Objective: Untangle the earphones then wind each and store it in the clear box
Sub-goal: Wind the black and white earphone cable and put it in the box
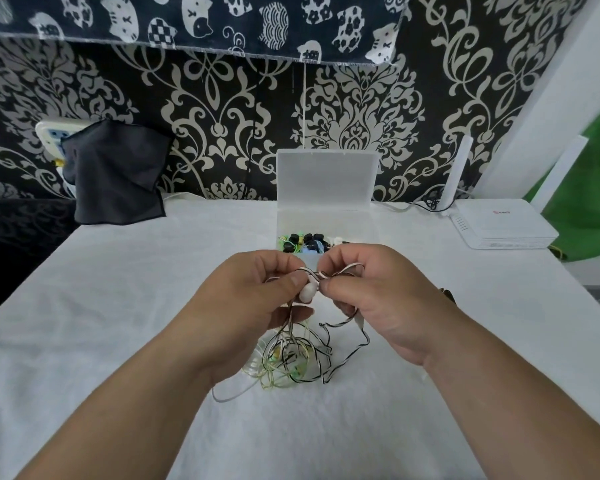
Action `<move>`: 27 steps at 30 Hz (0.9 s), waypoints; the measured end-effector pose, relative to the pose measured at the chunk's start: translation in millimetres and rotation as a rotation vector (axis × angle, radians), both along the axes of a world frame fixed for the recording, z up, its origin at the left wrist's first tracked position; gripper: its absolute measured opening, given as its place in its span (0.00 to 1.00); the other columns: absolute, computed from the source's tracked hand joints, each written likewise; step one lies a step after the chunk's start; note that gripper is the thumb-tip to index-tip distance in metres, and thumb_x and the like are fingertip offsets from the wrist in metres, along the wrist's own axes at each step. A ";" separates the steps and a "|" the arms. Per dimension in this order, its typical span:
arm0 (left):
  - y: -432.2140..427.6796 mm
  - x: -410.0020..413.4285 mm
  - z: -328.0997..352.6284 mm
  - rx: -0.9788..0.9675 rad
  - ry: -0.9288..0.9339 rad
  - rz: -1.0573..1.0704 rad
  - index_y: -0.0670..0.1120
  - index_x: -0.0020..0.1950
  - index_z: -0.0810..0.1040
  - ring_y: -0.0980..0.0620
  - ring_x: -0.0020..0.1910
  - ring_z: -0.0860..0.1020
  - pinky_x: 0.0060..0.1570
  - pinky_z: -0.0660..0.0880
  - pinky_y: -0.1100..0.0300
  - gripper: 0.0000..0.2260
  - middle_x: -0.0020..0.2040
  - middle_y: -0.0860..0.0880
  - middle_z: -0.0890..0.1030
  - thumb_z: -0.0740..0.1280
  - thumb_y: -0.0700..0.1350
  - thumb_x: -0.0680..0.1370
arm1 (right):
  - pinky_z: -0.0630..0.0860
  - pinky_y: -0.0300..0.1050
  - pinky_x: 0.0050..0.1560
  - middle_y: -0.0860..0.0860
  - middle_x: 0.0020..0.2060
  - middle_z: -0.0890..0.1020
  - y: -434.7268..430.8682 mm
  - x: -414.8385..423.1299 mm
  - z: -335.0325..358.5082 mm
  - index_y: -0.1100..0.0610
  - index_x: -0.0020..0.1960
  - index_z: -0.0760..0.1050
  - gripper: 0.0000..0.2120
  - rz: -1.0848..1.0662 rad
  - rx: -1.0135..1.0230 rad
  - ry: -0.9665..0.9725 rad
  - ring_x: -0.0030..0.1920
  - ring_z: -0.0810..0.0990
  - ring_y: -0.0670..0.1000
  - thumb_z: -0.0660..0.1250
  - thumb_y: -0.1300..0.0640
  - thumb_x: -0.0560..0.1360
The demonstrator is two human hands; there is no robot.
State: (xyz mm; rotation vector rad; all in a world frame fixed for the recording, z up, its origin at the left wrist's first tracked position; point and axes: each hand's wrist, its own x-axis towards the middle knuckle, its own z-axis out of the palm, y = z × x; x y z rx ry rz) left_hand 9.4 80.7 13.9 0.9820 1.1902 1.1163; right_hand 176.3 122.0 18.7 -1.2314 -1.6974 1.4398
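Note:
A tangle of earphone cables, black-and-white striped, pale green and white, hangs from my hands down onto the white tablecloth. My left hand pinches the striped cable beside a white earbud. My right hand pinches the same cable just to the right of the earbud, a loop rising over its fingers. Behind my hands stands the clear box with its lid upright; several wound earphones in black, green and blue lie inside.
A white router with antennas sits at the back right. A dark cloth hangs over a wall socket at the back left. The patterned wall is close behind the box. The table edge drops off on the left.

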 end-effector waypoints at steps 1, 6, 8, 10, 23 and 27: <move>0.1 1.2 0.3 -0.004 -0.013 0.031 0.39 0.44 0.79 0.52 0.34 0.78 0.36 0.77 0.65 0.07 0.36 0.45 0.80 0.64 0.35 0.80 | 0.65 0.42 0.33 0.46 0.25 0.71 -0.9 -0.8 0.2 0.56 0.43 0.78 0.06 0.000 -0.007 -0.006 0.31 0.67 0.50 0.67 0.66 0.75; 2.7 5.0 -2.3 0.071 0.114 0.212 0.40 0.45 0.79 0.49 0.35 0.82 0.41 0.81 0.55 0.03 0.41 0.41 0.83 0.67 0.35 0.79 | 0.58 0.43 0.30 0.49 0.23 0.66 -3.0 -3.9 -1.7 0.61 0.47 0.79 0.07 -0.004 -0.133 0.130 0.26 0.61 0.49 0.64 0.69 0.75; 2.2 5.6 -1.8 0.111 0.229 0.277 0.41 0.44 0.80 0.46 0.35 0.85 0.44 0.83 0.51 0.03 0.39 0.46 0.84 0.69 0.35 0.78 | 0.56 0.45 0.31 0.48 0.23 0.66 -4.5 -5.1 -1.2 0.61 0.45 0.77 0.04 0.007 -0.149 0.173 0.26 0.60 0.48 0.67 0.67 0.75; 0.9 7.4 0.1 0.136 0.288 0.331 0.42 0.43 0.79 0.47 0.33 0.85 0.43 0.84 0.49 0.04 0.37 0.48 0.82 0.70 0.35 0.77 | 0.55 0.44 0.32 0.46 0.23 0.68 -6.0 -7.2 -2.2 0.59 0.42 0.77 0.05 0.016 -0.125 0.189 0.25 0.61 0.47 0.72 0.63 0.75; -0.4 -1.2 8.2 -0.009 -0.119 0.159 0.38 0.49 0.79 0.44 0.38 0.84 0.37 0.82 0.55 0.03 0.39 0.41 0.82 0.67 0.36 0.78 | 0.63 0.40 0.27 0.54 0.30 0.81 -0.6 -4.3 -2.1 0.59 0.42 0.77 0.05 -0.180 -0.003 0.186 0.24 0.65 0.49 0.71 0.66 0.73; -1.1 -0.6 5.8 -0.021 -0.117 0.099 0.39 0.56 0.81 0.43 0.39 0.84 0.39 0.82 0.55 0.08 0.41 0.40 0.83 0.67 0.38 0.78 | 0.65 0.37 0.26 0.58 0.37 0.85 -0.9 -4.7 -1.6 0.59 0.43 0.79 0.06 -0.161 -0.005 0.219 0.24 0.66 0.48 0.69 0.68 0.74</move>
